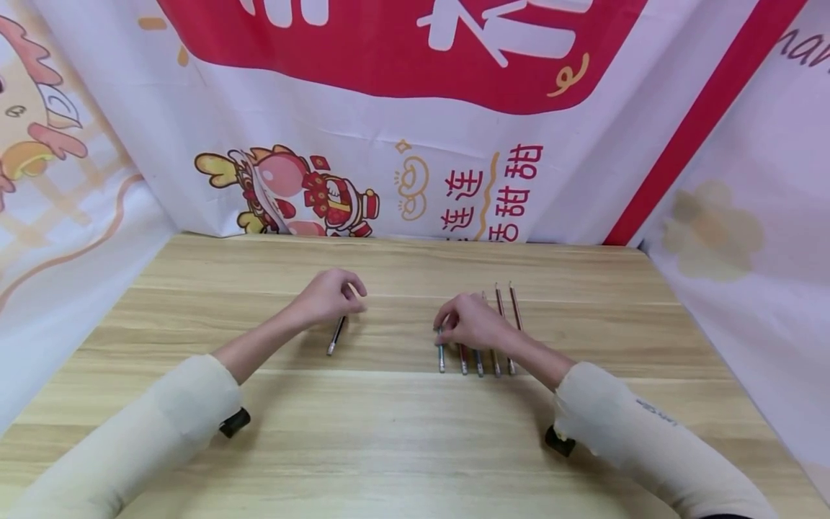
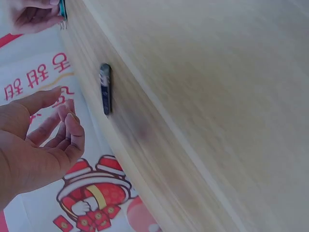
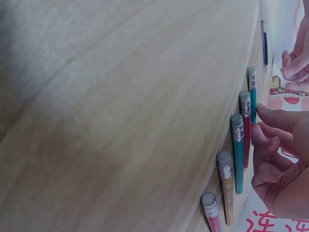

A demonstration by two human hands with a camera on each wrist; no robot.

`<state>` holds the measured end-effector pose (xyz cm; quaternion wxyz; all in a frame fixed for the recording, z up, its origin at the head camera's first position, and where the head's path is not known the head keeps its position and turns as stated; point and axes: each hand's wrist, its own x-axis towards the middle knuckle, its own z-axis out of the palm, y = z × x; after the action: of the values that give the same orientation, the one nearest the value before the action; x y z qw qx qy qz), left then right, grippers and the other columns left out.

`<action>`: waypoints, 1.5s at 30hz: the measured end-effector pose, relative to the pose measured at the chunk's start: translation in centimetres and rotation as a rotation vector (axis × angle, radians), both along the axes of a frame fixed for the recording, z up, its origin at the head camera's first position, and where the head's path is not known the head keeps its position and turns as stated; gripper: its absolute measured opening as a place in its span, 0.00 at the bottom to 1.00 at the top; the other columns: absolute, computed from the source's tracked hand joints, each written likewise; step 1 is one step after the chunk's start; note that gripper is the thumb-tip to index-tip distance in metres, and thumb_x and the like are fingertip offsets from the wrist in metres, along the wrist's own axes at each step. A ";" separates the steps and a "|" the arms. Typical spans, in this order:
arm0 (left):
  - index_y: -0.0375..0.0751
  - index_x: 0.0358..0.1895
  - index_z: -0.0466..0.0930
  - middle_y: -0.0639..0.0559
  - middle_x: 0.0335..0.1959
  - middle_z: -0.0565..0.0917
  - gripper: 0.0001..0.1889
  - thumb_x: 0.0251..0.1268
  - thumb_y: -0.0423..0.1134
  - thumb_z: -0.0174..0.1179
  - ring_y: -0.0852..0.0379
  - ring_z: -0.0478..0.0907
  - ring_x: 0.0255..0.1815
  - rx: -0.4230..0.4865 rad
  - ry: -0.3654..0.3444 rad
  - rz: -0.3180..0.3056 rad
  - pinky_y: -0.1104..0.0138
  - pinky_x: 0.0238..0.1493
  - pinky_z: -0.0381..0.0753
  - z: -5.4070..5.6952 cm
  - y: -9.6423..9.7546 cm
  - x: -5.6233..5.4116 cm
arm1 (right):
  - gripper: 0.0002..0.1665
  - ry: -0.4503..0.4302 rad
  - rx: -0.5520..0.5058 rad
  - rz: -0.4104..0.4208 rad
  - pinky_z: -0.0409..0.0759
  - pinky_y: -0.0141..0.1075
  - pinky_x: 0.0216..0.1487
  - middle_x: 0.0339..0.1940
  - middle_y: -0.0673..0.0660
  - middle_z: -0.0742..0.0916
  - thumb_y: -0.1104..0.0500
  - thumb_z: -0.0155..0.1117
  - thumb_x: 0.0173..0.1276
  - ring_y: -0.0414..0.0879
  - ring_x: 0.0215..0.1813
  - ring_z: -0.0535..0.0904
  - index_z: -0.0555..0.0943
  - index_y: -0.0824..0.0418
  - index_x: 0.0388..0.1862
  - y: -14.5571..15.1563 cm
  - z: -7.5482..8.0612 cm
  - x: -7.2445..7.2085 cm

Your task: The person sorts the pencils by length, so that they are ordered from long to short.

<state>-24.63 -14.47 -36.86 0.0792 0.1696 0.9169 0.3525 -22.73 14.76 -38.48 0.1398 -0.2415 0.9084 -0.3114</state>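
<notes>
My right hand (image 1: 476, 321) pinches a teal pencil (image 3: 254, 99) between thumb and fingers, at the left end of a row of pencils. Beside it lie a red pencil (image 3: 246, 133), another teal pencil (image 3: 238, 157), a yellow pencil (image 3: 227, 191) and a pink pencil (image 3: 212, 212), eraser ends toward me. Over on the left, a dark pencil (image 1: 336, 336) lies by itself on the table, with its eraser end toward me. My left hand (image 1: 329, 297) hovers close above its far end. Loosely bent, the fingers (image 2: 72, 130) have nothing between them and the thumb.
The pencils lie on a light wood-grain table (image 1: 389, 440). A printed cloth (image 1: 363, 122) hangs along its back edge, and more cloth covers both sides. Dark wrist devices (image 1: 235, 422) show below the sleeves.
</notes>
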 end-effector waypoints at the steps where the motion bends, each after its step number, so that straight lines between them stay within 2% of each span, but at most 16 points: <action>1: 0.28 0.43 0.85 0.47 0.28 0.85 0.10 0.62 0.30 0.70 0.56 0.79 0.30 -0.006 -0.004 0.004 0.66 0.34 0.78 0.0 -0.3 0.0 | 0.08 0.003 -0.001 0.003 0.78 0.31 0.29 0.26 0.49 0.88 0.63 0.78 0.63 0.39 0.26 0.80 0.89 0.64 0.41 0.0 -0.1 0.0; 7: 0.29 0.44 0.85 0.47 0.28 0.84 0.09 0.63 0.30 0.70 0.56 0.79 0.30 -0.056 -0.015 0.021 0.64 0.37 0.77 -0.5 -1.6 0.1 | 0.08 0.014 -0.004 0.004 0.80 0.31 0.30 0.26 0.50 0.88 0.63 0.78 0.63 0.39 0.26 0.81 0.89 0.64 0.39 0.0 -0.1 0.0; 11: 0.29 0.44 0.85 0.48 0.26 0.84 0.10 0.61 0.30 0.71 0.56 0.78 0.29 -0.083 -0.011 0.014 0.65 0.35 0.77 -0.9 -2.1 0.0 | 0.08 0.019 0.002 0.002 0.80 0.32 0.31 0.26 0.49 0.88 0.62 0.79 0.63 0.39 0.25 0.81 0.89 0.63 0.39 -0.2 -0.2 0.1; 20: 0.28 0.44 0.83 0.48 0.24 0.83 0.13 0.57 0.27 0.73 0.58 0.76 0.25 -0.068 -0.037 -0.010 0.67 0.30 0.75 -1.6 -2.6 0.1 | 0.07 0.026 0.023 -0.001 0.79 0.31 0.31 0.26 0.49 0.88 0.61 0.79 0.63 0.38 0.27 0.81 0.90 0.62 0.37 -0.3 -0.3 -0.1; 32: 0.31 0.44 0.82 0.47 0.26 0.83 0.14 0.57 0.29 0.75 0.57 0.76 0.27 -0.087 -0.094 -0.009 0.67 0.31 0.75 -1.3 -2.6 0.4 | 0.07 0.013 0.021 -0.013 0.79 0.31 0.31 0.26 0.49 0.88 0.62 0.79 0.62 0.39 0.28 0.82 0.90 0.62 0.37 -0.3 -0.3 -0.3; 45: 0.33 0.44 0.82 0.46 0.28 0.84 0.13 0.58 0.28 0.74 0.55 0.77 0.29 -0.106 -0.109 -0.013 0.65 0.34 0.75 -1.4 -2.4 0.6 | 0.07 0.002 0.032 -0.023 0.78 0.30 0.31 0.27 0.49 0.88 0.62 0.79 0.63 0.39 0.29 0.81 0.90 0.62 0.38 -0.3 0.0 -0.1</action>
<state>-24.05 -16.91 -38.26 0.1399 0.1516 0.9276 0.3116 -22.78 14.47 -38.46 0.1394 -0.2293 0.9160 -0.2982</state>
